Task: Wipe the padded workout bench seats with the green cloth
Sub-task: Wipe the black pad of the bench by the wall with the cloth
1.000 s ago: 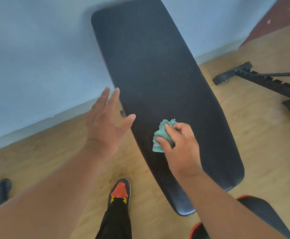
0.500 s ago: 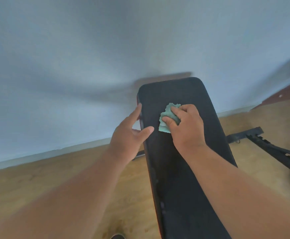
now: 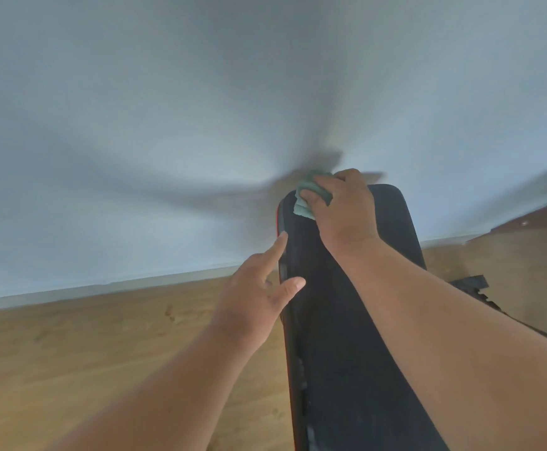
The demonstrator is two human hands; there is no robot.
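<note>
Right of centre in the frame, the right hand (image 3: pixel 343 206) clamped its fingers on the green cloth (image 3: pixel 306 203) at the black pad's (image 3: pixel 347 320) far end. The left hand (image 3: pixel 255 297), fingers apart, touched its left edge. Wiping seemed underway; the rest probably remained.

I see a pale blue-grey wall (image 3: pixel 168 92) filling the upper frame, soft shadows spread across its middle. A light skirting board (image 3: pixel 103 286) runs along its base. Wooden floor (image 3: pixel 70 369) covers the lower left, and a dark reddish panel (image 3: pixel 545 213) sits at the right edge.
</note>
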